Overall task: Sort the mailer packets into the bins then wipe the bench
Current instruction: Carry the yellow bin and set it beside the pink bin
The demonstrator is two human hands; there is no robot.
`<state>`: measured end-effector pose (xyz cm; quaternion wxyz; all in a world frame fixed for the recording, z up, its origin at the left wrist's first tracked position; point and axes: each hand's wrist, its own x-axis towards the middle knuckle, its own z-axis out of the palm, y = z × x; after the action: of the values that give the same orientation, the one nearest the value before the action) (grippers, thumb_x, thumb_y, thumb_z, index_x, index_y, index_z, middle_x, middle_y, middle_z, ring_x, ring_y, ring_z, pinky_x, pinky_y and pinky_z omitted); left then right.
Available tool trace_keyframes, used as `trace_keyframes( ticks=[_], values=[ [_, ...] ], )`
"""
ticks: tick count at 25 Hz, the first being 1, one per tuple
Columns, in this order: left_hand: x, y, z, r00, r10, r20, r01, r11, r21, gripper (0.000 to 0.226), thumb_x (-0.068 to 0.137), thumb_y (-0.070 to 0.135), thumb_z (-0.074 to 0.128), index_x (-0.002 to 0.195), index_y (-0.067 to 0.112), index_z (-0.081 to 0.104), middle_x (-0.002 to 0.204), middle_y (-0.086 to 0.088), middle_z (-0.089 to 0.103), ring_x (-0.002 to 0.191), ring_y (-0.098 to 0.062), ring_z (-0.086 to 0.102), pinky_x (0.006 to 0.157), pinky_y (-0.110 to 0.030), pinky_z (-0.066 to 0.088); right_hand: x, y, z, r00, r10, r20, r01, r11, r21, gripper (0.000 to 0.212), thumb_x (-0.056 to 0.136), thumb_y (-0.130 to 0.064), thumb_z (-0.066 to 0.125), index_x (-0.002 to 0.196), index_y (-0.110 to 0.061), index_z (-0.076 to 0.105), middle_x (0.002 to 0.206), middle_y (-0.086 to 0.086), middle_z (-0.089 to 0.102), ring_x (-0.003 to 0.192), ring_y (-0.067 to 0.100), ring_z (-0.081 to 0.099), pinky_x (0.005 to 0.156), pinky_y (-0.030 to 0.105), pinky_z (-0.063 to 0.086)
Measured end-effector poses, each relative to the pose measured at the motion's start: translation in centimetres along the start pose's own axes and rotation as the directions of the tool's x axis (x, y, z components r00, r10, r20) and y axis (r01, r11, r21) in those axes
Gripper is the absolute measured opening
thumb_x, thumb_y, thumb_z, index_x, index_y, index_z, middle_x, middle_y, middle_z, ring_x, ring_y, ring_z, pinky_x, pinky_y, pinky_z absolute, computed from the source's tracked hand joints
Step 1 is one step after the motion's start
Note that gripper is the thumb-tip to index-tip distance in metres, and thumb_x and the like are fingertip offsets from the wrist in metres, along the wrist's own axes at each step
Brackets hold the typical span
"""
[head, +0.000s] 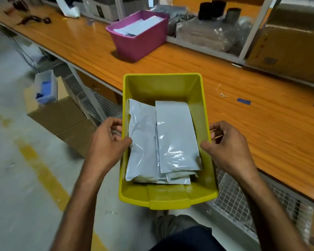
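I hold a yellow bin (pixel 163 198) in front of me, partly over the front edge of the wooden bench (pixel 243 113). Several grey mailer packets (pixel 176 138) lie stacked inside it. My left hand (pixel 107 142) grips the bin's left rim with the thumb over the edge. My right hand (pixel 227 144) grips the right rim the same way. A pink bin (pixel 134 46) with white packets (pixel 141 27) inside stands farther back on the bench.
Shelving with bagged goods (pixel 207 33) and a cardboard box (pixel 294 44) line the bench's back. Blue tape (pixel 243 101) and a small scrap (pixel 222 94) lie on the bench at right. Cardboard boxes (pixel 62 116) sit on the floor at left; wire mesh (pixel 243 196) runs under the bench.
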<state>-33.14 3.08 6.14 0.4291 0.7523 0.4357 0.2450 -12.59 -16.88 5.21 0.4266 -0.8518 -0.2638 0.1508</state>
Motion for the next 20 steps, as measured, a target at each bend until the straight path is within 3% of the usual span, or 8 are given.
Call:
trace_keyframes(
  ticks=[4, 8, 15, 20],
  values=[
    [10.4, 0.5, -0.5, 0.998, 0.056, -0.016, -0.055, 0.998, 0.023, 0.037, 0.08, 0.001, 0.075, 0.11, 0.02, 0.066, 0.092, -0.002, 0.066, 0.07, -0.016, 0.055, 0.073, -0.05, 0.058, 8.9, -3.4, 3.1, 0.998, -0.027, -0.049, 0.028, 0.999, 0.021, 0.032, 0.074, -0.016, 0.076, 0.101, -0.028, 0.063, 0.078, -0.008, 0.063, 0.065, 0.012, 0.061, 0.06, 0.039, 0.052],
    [21.0, 2.0, -0.7, 0.99, 0.142, -0.022, -0.141, 0.989, 0.033, 0.034, 0.081, 0.004, 0.074, 0.11, 0.02, 0.068, 0.087, 0.002, 0.064, 0.065, -0.009, 0.052, 0.069, -0.043, 0.055, 18.1, -6.7, 4.8, 0.997, -0.023, -0.077, 0.028, 0.997, 0.067, 0.025, 0.076, -0.017, 0.075, 0.096, -0.027, 0.064, 0.079, -0.006, 0.064, 0.066, 0.016, 0.063, 0.061, 0.042, 0.053],
    [38.1, 4.3, 1.8, 0.96, 0.217, 0.175, -0.242, 0.961, 0.134, 0.024, 0.082, 0.014, 0.074, 0.103, 0.024, 0.069, 0.08, 0.012, 0.062, 0.06, -0.007, 0.054, 0.06, -0.029, 0.045, 29.9, -8.7, 7.2, 0.977, 0.1, -0.187, -0.073, 0.987, 0.143, 0.022, 0.074, -0.018, 0.073, 0.094, -0.022, 0.066, 0.079, -0.004, 0.065, 0.062, 0.017, 0.059, 0.061, 0.037, 0.05],
    [51.9, 7.1, 6.4, 0.873, 0.309, 0.377, -0.407, 0.888, 0.215, 0.022, 0.076, 0.02, 0.074, 0.098, 0.019, 0.075, 0.082, 0.004, 0.072, 0.076, -0.019, 0.068, 0.069, -0.036, 0.054, 39.2, -8.9, 9.4, 0.91, 0.266, -0.318, -0.178, 0.943, 0.28, 0.021, 0.066, -0.022, 0.07, 0.087, -0.017, 0.067, 0.064, -0.006, 0.059, 0.057, 0.014, 0.051, 0.059, 0.034, 0.044]
  ],
)
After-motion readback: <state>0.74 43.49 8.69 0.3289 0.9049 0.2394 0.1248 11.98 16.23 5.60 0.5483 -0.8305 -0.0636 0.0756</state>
